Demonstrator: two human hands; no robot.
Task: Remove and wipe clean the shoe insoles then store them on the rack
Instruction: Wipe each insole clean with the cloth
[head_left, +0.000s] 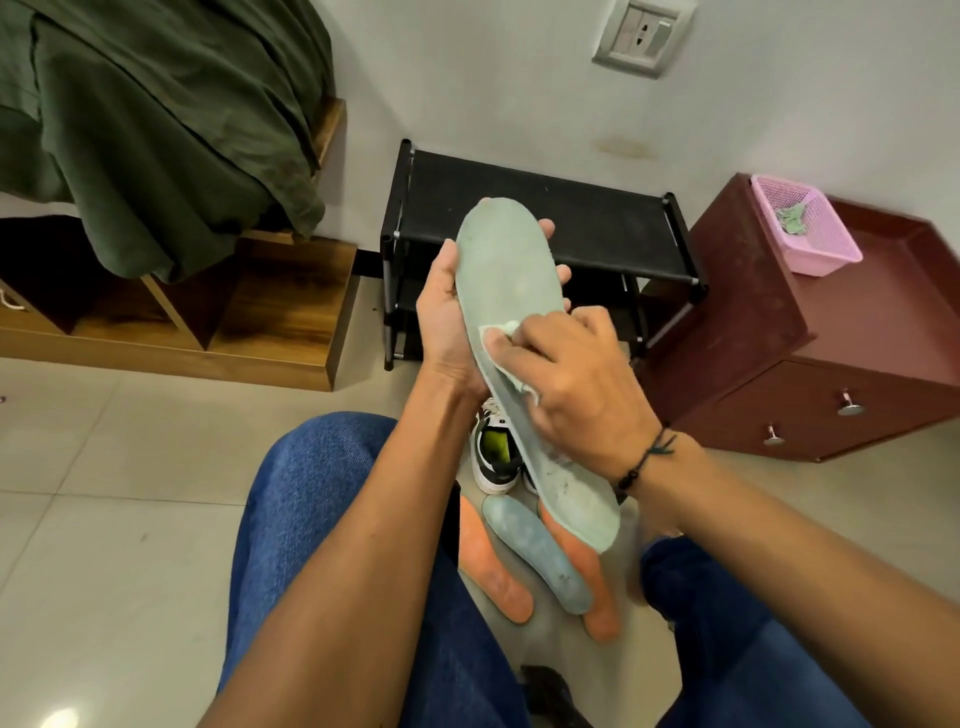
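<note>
My left hand (447, 317) has its grip curled round the edge of a pale green insole (511, 332), held up before the black rack (545, 228). My right hand (571, 379) pinches a wipe (496, 338) against its middle. Three more insoles (535, 556) lie on the floor (130, 467) by a shoe (493, 457).

The insole (511, 291) at the middle is pale mint green with dark smudges, wiped with a whitish cloth (498, 338); at six o'clock on the beige tiled floor (104, 467) lie two orange insoles (493, 566) and a blue-green one (537, 556). The rack (545, 223) at twelve o'clock is black, the basket (805, 228) at two o'clock pink on a maroon cabinet (831, 364). At ten o'clock hangs a dark green blanket (156, 130), and the jeans (311, 519) are blue.
</note>
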